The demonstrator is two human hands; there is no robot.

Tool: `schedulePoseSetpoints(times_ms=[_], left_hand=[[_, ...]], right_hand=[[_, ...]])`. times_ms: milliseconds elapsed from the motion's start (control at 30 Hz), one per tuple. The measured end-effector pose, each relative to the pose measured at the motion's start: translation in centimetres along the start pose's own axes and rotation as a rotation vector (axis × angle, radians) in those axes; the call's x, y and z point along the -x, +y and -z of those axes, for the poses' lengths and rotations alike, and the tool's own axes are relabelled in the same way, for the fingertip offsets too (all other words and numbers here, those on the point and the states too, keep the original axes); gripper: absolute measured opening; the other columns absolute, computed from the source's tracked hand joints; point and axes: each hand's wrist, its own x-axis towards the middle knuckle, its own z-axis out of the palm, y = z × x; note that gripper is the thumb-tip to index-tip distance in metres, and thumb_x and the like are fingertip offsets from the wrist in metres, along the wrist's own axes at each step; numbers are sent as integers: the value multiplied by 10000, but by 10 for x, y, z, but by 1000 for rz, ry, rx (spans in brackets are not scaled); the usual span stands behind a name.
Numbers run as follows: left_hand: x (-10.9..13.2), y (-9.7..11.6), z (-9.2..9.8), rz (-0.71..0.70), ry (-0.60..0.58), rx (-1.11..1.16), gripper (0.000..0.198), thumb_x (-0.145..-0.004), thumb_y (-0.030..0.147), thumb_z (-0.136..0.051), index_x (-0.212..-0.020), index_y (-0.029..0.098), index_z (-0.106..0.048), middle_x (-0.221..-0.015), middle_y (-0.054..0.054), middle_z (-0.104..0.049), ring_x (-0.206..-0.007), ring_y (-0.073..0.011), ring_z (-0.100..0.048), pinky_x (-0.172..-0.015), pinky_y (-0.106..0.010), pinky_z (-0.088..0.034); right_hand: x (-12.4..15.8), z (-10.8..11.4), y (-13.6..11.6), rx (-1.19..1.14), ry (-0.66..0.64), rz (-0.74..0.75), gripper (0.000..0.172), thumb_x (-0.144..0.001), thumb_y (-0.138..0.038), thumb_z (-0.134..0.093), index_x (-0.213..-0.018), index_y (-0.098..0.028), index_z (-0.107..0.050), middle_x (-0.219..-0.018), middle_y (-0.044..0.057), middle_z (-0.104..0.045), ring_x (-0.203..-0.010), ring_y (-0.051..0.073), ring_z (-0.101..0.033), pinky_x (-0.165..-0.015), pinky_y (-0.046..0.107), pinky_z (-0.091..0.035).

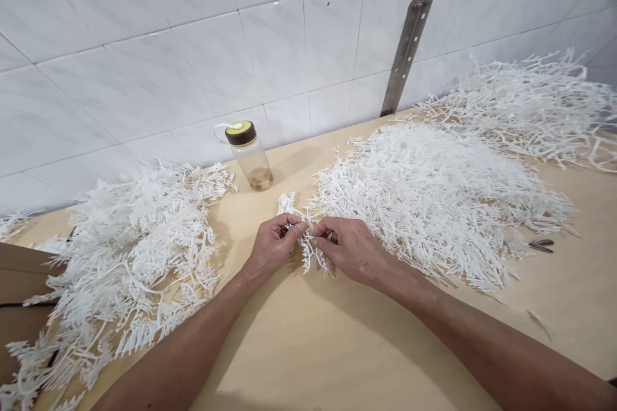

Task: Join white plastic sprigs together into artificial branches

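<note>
Head view: two bare hands meet over a pale wood-coloured table (308,347), a white branched piece (308,255) between them.
White branched piece: plain white, with slender stems that fork outward, edged by short twigs set like comb teeth; one tuft points away from the person, others spread below the hands, and its middle is partly covered.
Left hand (274,243): thumb and forefinger pinching the piece from its left side.
Right hand (353,247): thumb and forefinger pinching it from the right; the exact spot gripped is too small to tell.
Place: between the left heap (144,237) and the right heap (434,192) of similar white sprigs, nearer the right one.
</note>
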Motion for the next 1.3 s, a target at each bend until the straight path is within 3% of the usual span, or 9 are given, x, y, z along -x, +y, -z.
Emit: schedulePoseSetpoints(times_ms=[233, 433, 600, 667, 867, 1000, 1100, 1300], left_hand=[[1, 1, -4, 4, 20, -72, 282, -815, 424, -670, -699, 170, -627, -586, 9, -591, -538, -112, -500, -530, -229, -410], [-6, -1, 0, 29, 174, -33, 254, -779, 392, -692, -690, 169, -607, -556, 38, -557, -499, -89, -471, -503, -214, -388], [-4, 2, 5, 134, 82, 53, 361, -776, 524, -702, -797, 167, -652, -447, 61, -503, -339, -71, -400, -352, -203, -282], [-3, 3, 6, 150, 69, 82, 412, -776, 566, -691, -822, 157, -676, -469, 43, -539, -332, -76, -432, -334, -202, -301], [-2, 7, 8, 173, 62, 233, 488, -800, 602, -657, -881, 123, -700, -567, -5, -611, -416, -94, -522, -392, -210, -434], [0, 11, 6, 178, 22, 332, 443, -800, 548, -685, -914, 120, -693, -763, -56, -683, -527, -117, -596, -448, -228, -481], [1, 14, 4, 170, -23, 411, 379, -789, 477, -720, -913, 120, -698, -836, -71, -691, -589, -127, -613, -516, -249, -514], [3, 17, 3, 189, -62, 537, 326, -715, 321, -802, -953, 126, -696, -835, -55, -683, -685, -141, -633, -646, -268, -531]], right_hand=[[2, -5, 1, 156, 47, 243, 201, -926, -105, -473, -784, -181, -594, -812, 36, -602, -697, 143, -525, -631, 272, -366], [12, -8, -8, 230, -31, 345, 206, -919, -91, -463, -771, -186, -569, -798, 39, -590, -720, 159, -529, -639, 283, -372], [7, 9, -5, 145, 233, 267, 120, -911, -131, -528, -837, -196, -597, -816, 25, -631, -703, 147, -564, -661, 276, -414], [3, 18, 1, 190, 317, 221, 100, -898, -138, -552, -833, -195, -604, -807, 24, -645, -694, 152, -575, -658, 280, -416], [-1, 24, 12, 319, 333, 133, 172, -904, -134, -507, -957, -190, -661, -938, 55, -704, -676, 164, -614, -682, 310, -438], [0, 19, 8, 272, 384, 182, 144, -928, -184, -510, -943, -181, -653, -939, 60, -698, -678, 160, -613, -665, 298, -442], [2, 14, 4, 201, 363, 223, 165, -948, -247, -516, -841, -189, -628, -820, 40, -677, -657, 152, -599, -636, 280, -434], [5, 8, 4, 196, 153, 132, 191, -903, -350, -605, -988, -181, -632, -896, 59, -690, -715, 176, -620, -648, 292, -437]])
